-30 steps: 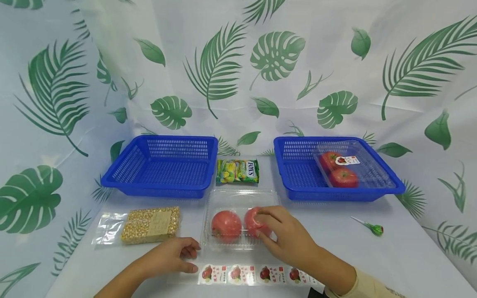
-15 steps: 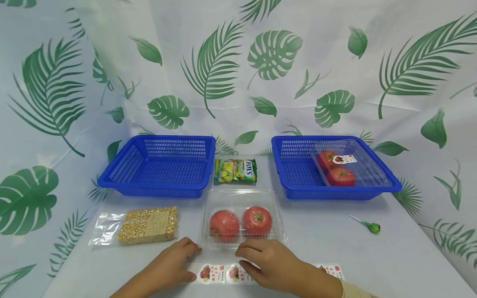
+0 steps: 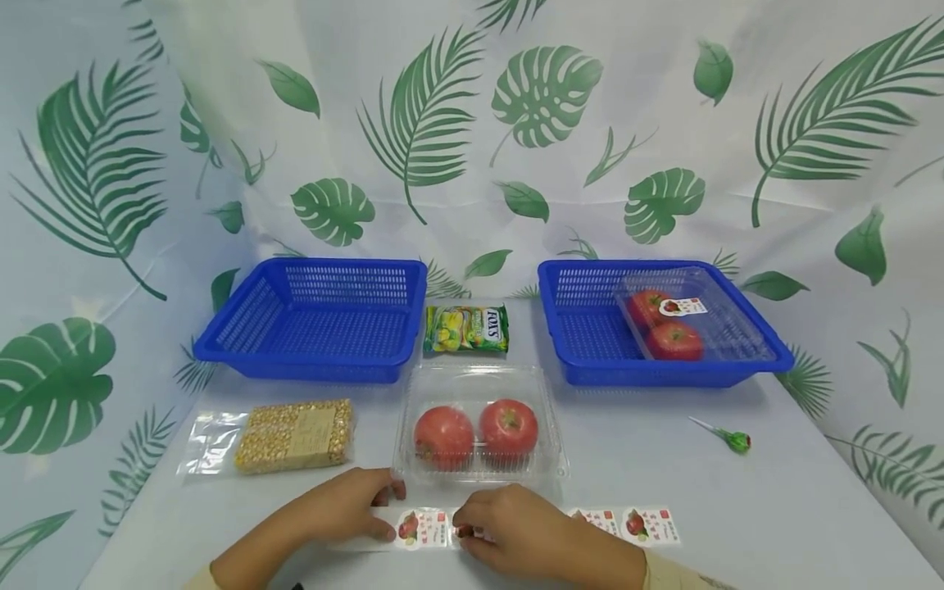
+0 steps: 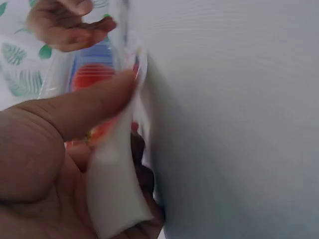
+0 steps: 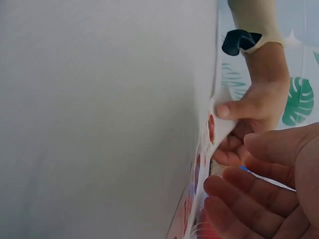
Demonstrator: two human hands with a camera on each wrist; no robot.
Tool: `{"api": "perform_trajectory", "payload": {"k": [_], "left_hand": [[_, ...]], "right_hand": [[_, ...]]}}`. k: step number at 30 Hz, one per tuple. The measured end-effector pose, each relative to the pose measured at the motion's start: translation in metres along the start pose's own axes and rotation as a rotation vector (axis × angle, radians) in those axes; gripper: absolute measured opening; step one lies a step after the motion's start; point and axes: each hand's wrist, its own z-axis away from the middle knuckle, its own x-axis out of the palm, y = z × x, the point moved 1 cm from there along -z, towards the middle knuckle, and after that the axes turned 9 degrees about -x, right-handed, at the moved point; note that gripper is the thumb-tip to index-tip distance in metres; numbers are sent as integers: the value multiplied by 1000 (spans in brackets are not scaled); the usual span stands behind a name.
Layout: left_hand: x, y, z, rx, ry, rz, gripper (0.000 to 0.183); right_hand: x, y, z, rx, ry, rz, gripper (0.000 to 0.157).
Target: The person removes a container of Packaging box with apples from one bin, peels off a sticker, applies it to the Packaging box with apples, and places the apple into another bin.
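Observation:
My left hand (image 3: 342,508) pinches the left end of a sticker strip (image 3: 422,528); the left wrist view shows the thumb on one face of the strip's white backing (image 4: 117,184) and curled fingers behind it. Red fruit pictures and red lettering mark the stickers. Over the strip's middle, my right hand (image 3: 516,524) covers some labels in the head view. In the right wrist view its fingers (image 5: 249,199) are loosely bent, with nothing between them and the thumb. Just beyond both hands is a clear plastic clamshell box (image 3: 549,442) holding two red, apple-like fruits (image 3: 509,430).
Two blue baskets (image 3: 310,369) stand at the back; the right basket (image 3: 590,375) holds a labelled clear box (image 3: 726,324) of red fruits. Between them lies a green FOX'S candy bag (image 3: 466,329). A corn kernel pack (image 3: 273,438) lies left, a green lollipop (image 3: 737,442) right.
My right hand has left the fruit in the clamshell box and come forward and left over the sticker strip. My left hand has moved slightly and now grips the strip's left end.

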Motion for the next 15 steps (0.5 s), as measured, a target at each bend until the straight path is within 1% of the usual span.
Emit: {"api": "perform_trajectory", "payload": {"k": [3,5,6,9,11,13,15], "left_hand": [[-4,3,-4,46,-95,155,25],[-4,5,-3,65,-165,255,18],[-3,6,-3,71,-194,289,16],[0,6,1,77,-255,328,12],[1,5,3,76,-265,336,12],[1,5,4,98,-275,330,14],[0,7,6,128,-299,333,16]], "right_hand": [[1,2,-2,30,-31,1,9],[2,1,-3,45,-42,-8,9],[2,1,-3,52,-47,-19,10],[3,-2,-4,59,-55,-41,11],[2,-2,-4,64,-54,-54,12],[1,-3,-5,69,-57,-59,13],[0,-3,-5,75,-57,-78,14]]}}
